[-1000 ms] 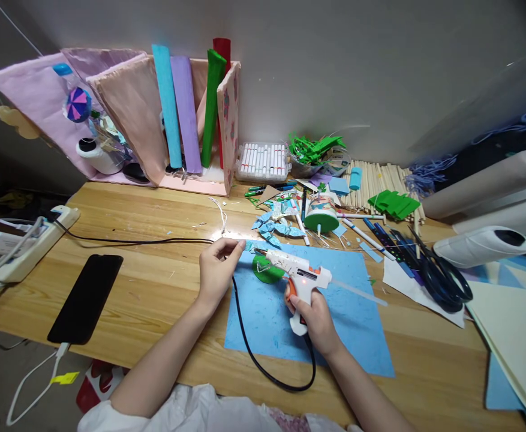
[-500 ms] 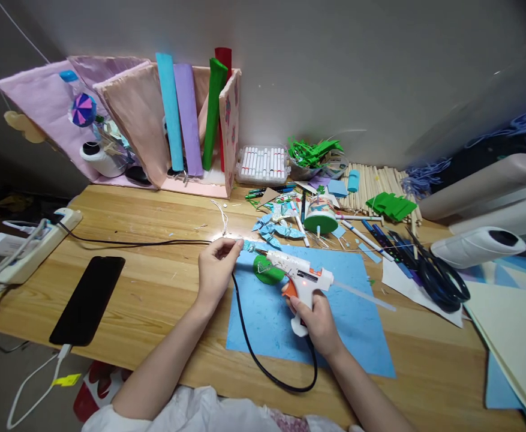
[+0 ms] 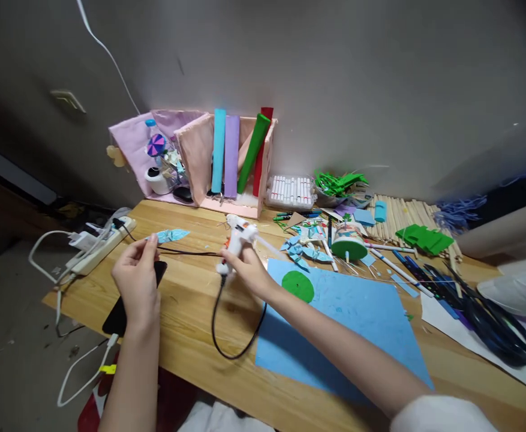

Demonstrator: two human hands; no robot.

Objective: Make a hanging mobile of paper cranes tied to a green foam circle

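Pinched between the thumb and fingers of my left hand (image 3: pixel 139 270) is a light-blue crumpled-paper piece (image 3: pixel 173 235), its pointed end toward the right. My right hand (image 3: pixel 249 267) is wrapped round the handle of a white hot glue gun (image 3: pixel 240 234), upright near the table's back edge with a clear glue stick (image 3: pixel 271 247) out of its rear. The gun's nozzle is hard to see. Its black cord loops below my right hand. A green disc (image 3: pixel 297 286) lies on the blue sheet (image 3: pixel 343 336), beside my right forearm.
A black phone (image 3: pixel 116 315) lies under my left wrist, near a power strip (image 3: pixel 105 246). At the back stand a pink box (image 3: pixel 195 153) and a marker case (image 3: pixel 291 192). Blue paper pieces (image 3: pixel 305 249), a green-based cup (image 3: pixel 349 247) and scissors (image 3: pixel 492 324) lie to the right.
Both hands have moved left, and the glue gun has gone from over the blue sheet to the back of the wooden table. The blue paper piece has moved left, away from the nozzle. My view has turned left.
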